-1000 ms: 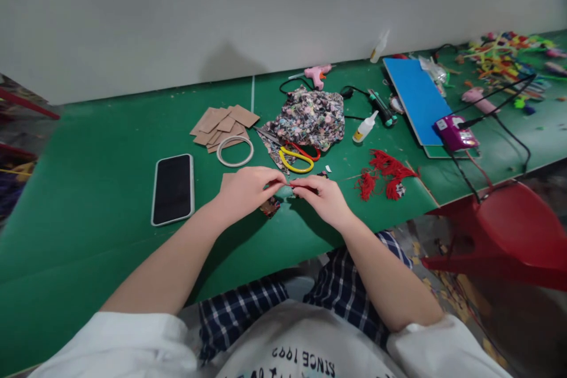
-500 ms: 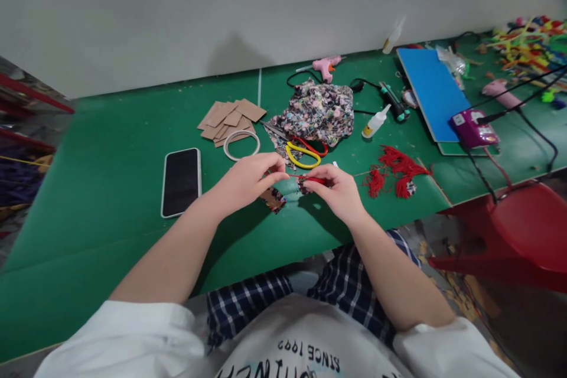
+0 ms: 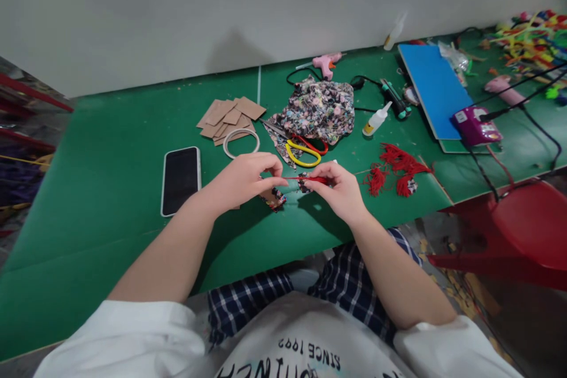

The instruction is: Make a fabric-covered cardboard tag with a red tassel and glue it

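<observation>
A short red thread (image 3: 293, 178) runs taut between my two hands, its left end pinched between the thumb and fingertips of my left hand (image 3: 243, 182). My right hand (image 3: 340, 190) is closed on a red tassel (image 3: 319, 179), partly covered by the fingers. Close against those fingertips is a small floral-fabric piece (image 3: 304, 185). Below my left fingers hangs a brown cardboard piece edged with floral fabric (image 3: 275, 199); its upper part is hidden by the hand. Yellow-and-red-handled scissors (image 3: 305, 159) lie just beyond my hands, partly over floral cloth (image 3: 322, 111).
Left of my hands lies a phone (image 3: 181, 182). Cardboard pieces (image 3: 221, 117) and a tape ring (image 3: 241, 143) sit behind. Rightward are red tassels (image 3: 401, 165), a glue bottle (image 3: 376, 120), a blue board (image 3: 432, 88) and a purple device (image 3: 475, 127) with cables. A pink glue gun (image 3: 326, 65) lies near the wall.
My left fingertips have shifted slightly left and down, and more red thread shows between the hands. The fabric-edged cardboard piece has tilted a little. My right hand keeps its grip.
</observation>
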`<control>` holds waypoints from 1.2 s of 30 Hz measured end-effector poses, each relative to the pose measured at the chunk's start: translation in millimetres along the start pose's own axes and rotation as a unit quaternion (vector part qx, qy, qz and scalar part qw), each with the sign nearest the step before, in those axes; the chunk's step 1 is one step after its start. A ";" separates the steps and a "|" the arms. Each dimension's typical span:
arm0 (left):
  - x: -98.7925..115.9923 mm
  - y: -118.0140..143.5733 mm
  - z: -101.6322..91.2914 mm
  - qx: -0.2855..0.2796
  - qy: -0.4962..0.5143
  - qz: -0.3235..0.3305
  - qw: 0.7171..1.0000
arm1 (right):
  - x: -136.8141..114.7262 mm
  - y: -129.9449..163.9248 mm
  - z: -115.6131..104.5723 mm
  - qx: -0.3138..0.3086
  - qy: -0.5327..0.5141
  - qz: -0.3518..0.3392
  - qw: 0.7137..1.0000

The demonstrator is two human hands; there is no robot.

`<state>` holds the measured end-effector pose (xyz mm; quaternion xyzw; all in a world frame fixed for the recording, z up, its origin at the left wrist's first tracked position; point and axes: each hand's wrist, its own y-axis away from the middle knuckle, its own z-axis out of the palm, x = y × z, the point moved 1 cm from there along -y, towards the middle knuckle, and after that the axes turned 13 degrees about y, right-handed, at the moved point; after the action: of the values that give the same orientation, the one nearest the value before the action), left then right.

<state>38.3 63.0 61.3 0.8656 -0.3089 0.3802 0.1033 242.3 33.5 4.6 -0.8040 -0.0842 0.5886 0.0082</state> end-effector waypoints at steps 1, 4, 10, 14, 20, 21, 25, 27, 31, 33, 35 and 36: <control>0.2 -0.1 0.9 -0.005 0.003 -0.007 1.000 | 0.0 0.2 0.3 -0.003 0.001 0.005 1.000; 1.7 -1.1 7.2 -0.020 0.034 -0.018 0.999 | -0.1 0.8 1.2 -0.012 0.001 0.017 1.000; 4.9 -3.9 27.4 -0.025 0.137 -0.011 0.990 | -1.8 1.4 2.3 -0.020 0.010 0.011 1.000; 4.5 -5.1 30.4 0.014 0.189 -0.025 0.982 | -2.5 1.1 2.6 -0.018 0.027 0.011 0.999; -5.7 3.7 22.6 0.026 0.111 -0.029 0.993 | -0.9 4.3 7.0 -0.041 0.079 -0.018 0.996; -9.2 7.1 22.8 0.018 0.087 -0.025 0.996 | 0.1 6.2 9.3 -0.049 0.103 -0.030 0.993; -26.9 21.6 29.3 -0.010 -0.007 0.014 1.000 | 6.1 15.5 23.0 -0.088 0.212 -0.085 0.970; -36.1 27.5 33.2 -0.005 -0.049 0.034 0.998 | 8.8 19.4 29.9 -0.095 0.247 -0.108 0.958; -49.4 34.4 37.2 0.029 -0.114 0.079 0.990 | 11.7 24.6 39.5 -0.076 0.291 -0.136 0.944; -52.7 35.2 37.9 0.039 -0.137 0.096 0.985 | 12.5 26.9 42.4 -0.066 0.306 -0.151 0.938; -53.9 35.0 38.4 0.043 -0.152 0.104 0.982 | 13.4 29.2 44.5 -0.060 0.321 -0.165 0.931; -54.1 34.7 38.7 0.043 -0.156 0.105 0.981 | 13.8 30.3 45.1 -0.059 0.330 -0.171 0.927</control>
<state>11.9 44.3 -6.3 0.8808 -0.3938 0.2618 -0.0240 207.4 1.8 -25.7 -0.9253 -0.2471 0.2739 0.0884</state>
